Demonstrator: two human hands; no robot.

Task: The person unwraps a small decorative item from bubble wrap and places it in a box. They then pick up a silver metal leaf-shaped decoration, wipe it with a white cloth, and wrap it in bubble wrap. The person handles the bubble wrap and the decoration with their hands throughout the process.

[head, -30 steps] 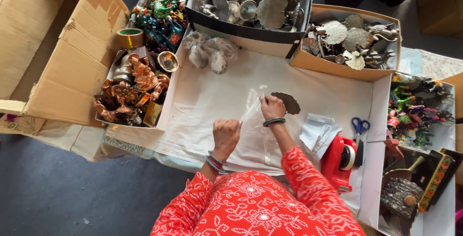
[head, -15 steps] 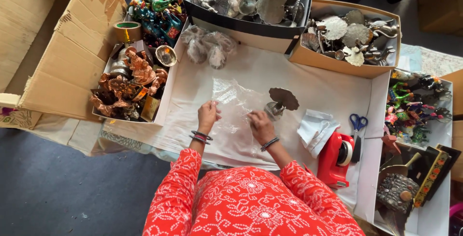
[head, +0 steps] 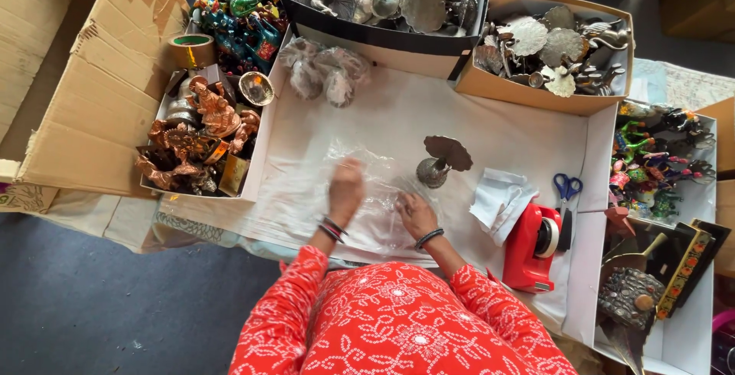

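A clear plastic sheet (head: 375,183) lies flat on the white paper-covered table (head: 398,114). My left hand (head: 346,189) rests palm down on the sheet's left part, fingers blurred. My right hand (head: 414,214) presses on the sheet's lower right, fingers spread. A small grey metal stand with a leaf-shaped top (head: 441,162) stands upright just beyond my right hand, at the sheet's far right edge. Both wrists carry dark bangles above red patterned sleeves.
A red tape dispenser (head: 534,246), blue-handled scissors (head: 566,191) and folded white paper (head: 501,203) lie to the right. Wrapped bundles (head: 325,72) sit at the back. Boxes of metal leaf pieces (head: 551,45), copper figurines (head: 195,137) and painted figures (head: 654,160) surround the table.
Both hands came down from the sheet's far edge toward me and now lie flat on it. The metal stand, earlier beside my right hand, now stands clear of it.
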